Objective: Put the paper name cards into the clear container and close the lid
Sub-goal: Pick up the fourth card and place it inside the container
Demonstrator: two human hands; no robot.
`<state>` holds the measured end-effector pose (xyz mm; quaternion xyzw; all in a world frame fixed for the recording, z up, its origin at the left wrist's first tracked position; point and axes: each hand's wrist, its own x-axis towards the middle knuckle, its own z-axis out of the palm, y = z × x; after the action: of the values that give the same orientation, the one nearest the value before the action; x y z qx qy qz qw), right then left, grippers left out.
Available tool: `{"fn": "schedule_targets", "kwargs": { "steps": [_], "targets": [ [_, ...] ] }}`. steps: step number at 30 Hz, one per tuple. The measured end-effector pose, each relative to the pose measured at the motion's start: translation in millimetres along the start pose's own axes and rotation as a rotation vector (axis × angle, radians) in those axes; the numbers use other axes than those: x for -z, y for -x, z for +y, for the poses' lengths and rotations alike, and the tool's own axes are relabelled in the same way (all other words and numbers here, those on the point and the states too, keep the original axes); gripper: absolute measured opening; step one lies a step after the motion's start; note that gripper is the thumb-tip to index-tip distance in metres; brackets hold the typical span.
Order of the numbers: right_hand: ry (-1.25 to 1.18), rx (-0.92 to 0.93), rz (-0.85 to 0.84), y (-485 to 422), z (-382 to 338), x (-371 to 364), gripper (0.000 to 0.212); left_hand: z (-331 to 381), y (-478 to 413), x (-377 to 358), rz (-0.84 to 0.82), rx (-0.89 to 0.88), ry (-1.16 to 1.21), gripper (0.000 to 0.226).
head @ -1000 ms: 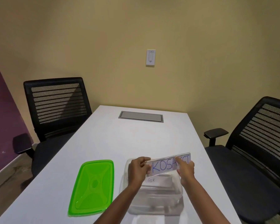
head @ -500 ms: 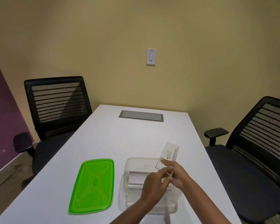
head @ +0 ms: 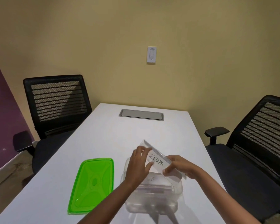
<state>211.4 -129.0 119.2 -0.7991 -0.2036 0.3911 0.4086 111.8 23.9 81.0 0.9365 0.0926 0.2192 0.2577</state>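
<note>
A folded paper name card [head: 158, 160] with handwritten letters is held tilted above the clear container [head: 153, 196]. My left hand [head: 138, 167] grips the card's far left end. My right hand [head: 179, 166] pinches its near right end. Inside the open container lies another white name card [head: 157, 179], partly hidden by my left hand. The green lid [head: 92, 183] lies flat on the white table [head: 136, 131], just left of the container.
A grey cable hatch [head: 141, 115] is set into the table's far end. A black mesh chair [head: 55, 102] stands at the left side and another black mesh chair [head: 257, 143] at the right. A yellow wall with a switch plate [head: 151, 54] is behind.
The card was held end-on in my right hand half a second ago; now it is turned sideways with its lettering facing up, and my left hand has taken its far end.
</note>
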Motion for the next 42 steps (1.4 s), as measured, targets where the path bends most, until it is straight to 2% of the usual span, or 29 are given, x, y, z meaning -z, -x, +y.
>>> {"fn": "schedule_targets", "kwargs": {
  "steps": [3,6,12,15,19,26,42],
  "targets": [
    [0.157,0.028,-0.063,-1,-4,1,0.029,-12,-10,3,-0.131,-0.017,-0.121,0.063],
    [0.281,0.052,-0.102,-6,-7,2,0.031,-25,-15,4,-0.305,-0.028,-0.225,0.069],
    [0.409,0.050,-0.102,-19,-9,2,0.057,-43,-25,7,-0.524,0.028,-0.183,0.063],
    [0.522,0.055,-0.113,-27,-8,3,0.061,-52,-32,11,-0.689,0.141,-0.096,0.062],
    [0.621,0.023,-0.161,-40,-1,-1,0.064,-62,-36,5,-0.830,0.184,-0.137,0.059],
    [0.798,-0.040,-0.189,-67,12,-13,0.063,-68,-33,-21,-0.928,0.242,-0.161,0.051],
    [0.791,-0.065,-0.218,-94,56,-35,0.063,-77,-14,-61,-0.994,0.299,-0.311,0.052]
  ]
}}
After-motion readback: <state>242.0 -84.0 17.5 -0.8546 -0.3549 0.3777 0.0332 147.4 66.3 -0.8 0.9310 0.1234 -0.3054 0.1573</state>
